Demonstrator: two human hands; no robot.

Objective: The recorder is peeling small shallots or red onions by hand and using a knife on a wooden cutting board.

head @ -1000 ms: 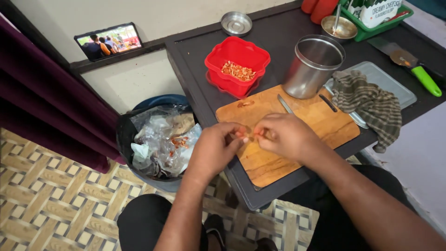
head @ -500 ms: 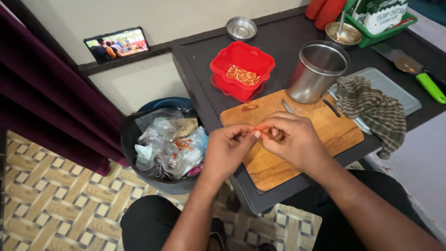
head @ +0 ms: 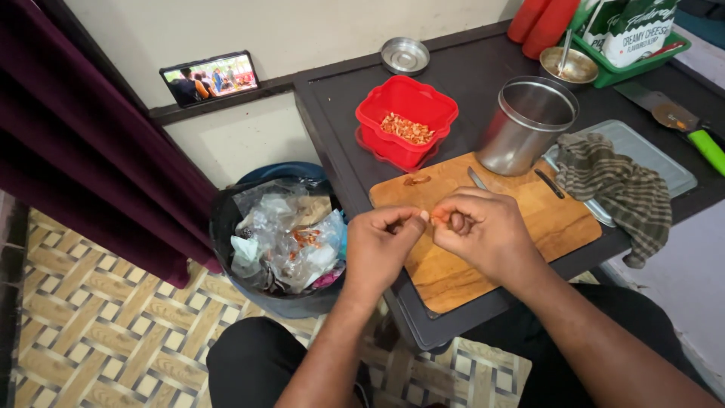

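Our two hands, left [head: 377, 245] and right [head: 483, 230], pinch one small orange piece [head: 440, 217] above the cutting board's [head: 529, 219] near edge; one red tub [head: 408, 121] at twelve o'clock

Your left hand [head: 377, 249] and right hand [head: 483, 230] are bare, no gloves, rings or watch showing. Both forearms are uncovered, no sleeves reaching them. You wear black trousers [head: 257, 363] over both legs.

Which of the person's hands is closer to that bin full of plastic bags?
The left hand. It hangs at the cutting board's left edge, just right of the bin. The right hand is farther right, over the board, fingertips meeting the left hand's around a small orange piece.
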